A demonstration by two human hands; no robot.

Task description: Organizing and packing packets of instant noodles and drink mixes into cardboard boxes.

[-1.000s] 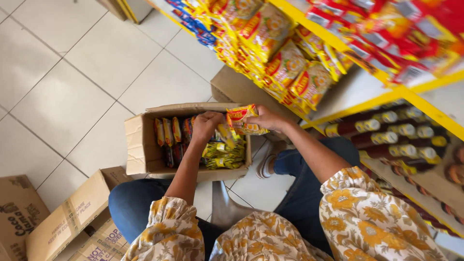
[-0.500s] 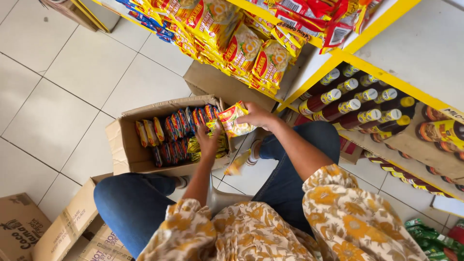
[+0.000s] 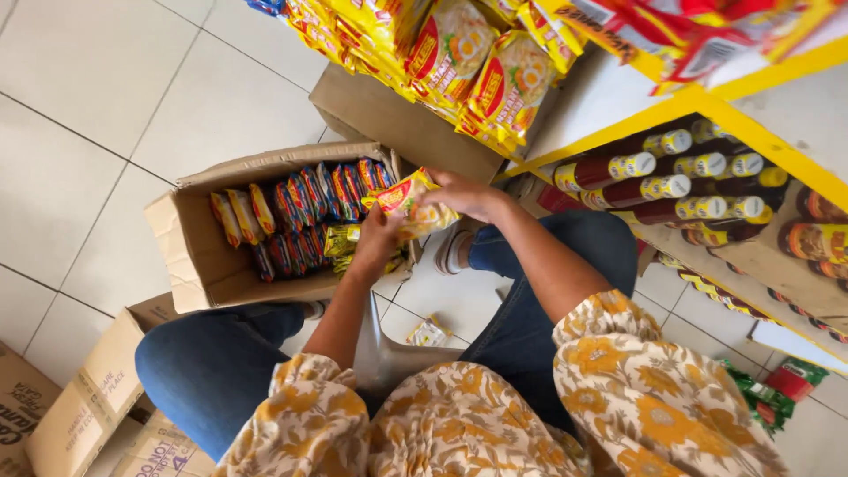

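Note:
A yellow and red noodle packet (image 3: 408, 203) is held above the right edge of an open cardboard box (image 3: 190, 252). My right hand (image 3: 464, 194) grips its right end and my left hand (image 3: 375, 238) holds its lower left side. Inside the box stand rows of packets (image 3: 296, 216), yellow ones at the left, blue and red ones in the middle, some green-yellow ones under my left hand. I am seated, blue-jeaned knees on either side of a grey stool.
A yellow shelf (image 3: 707, 97) at the right carries stacked noodle packets (image 3: 468, 62); dark sauce bottles (image 3: 671, 181) lie on the lower level. One small packet (image 3: 428, 333) lies on the tiled floor. Flattened and open cartons (image 3: 84, 397) sit at the lower left.
The view has shifted, so the box and shelf sit differently in the frame. Both hands keep the packet; my left hand has come up from the box to it.

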